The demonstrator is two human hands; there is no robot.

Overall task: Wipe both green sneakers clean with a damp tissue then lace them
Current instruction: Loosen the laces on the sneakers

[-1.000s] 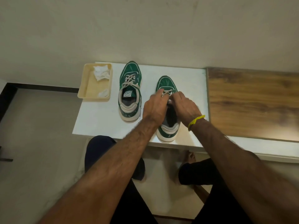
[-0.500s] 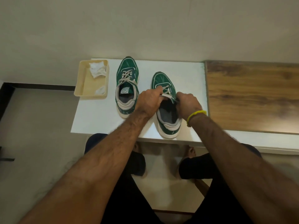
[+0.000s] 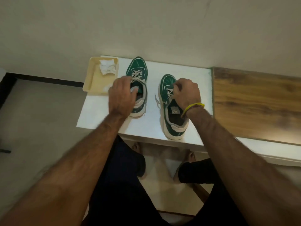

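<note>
Currently both green canvas sneakers stand on the white worktop (image 3: pixel 151 126), toes pointing away. The left hand (image 3: pixel 121 95) rests over the left sneaker (image 3: pixel 138 70), grip indiscernible. The right hand (image 3: pixel 187 92) pinches the grey lace (image 3: pixel 170 93) of the right sneaker (image 3: pixel 174 126), which lies nearer.

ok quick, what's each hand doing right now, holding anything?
Left hand: over the left sneaker, fingers curled at its collar; an actual grip cannot be told.
Right hand: pinching the lace of the right sneaker.
</note>
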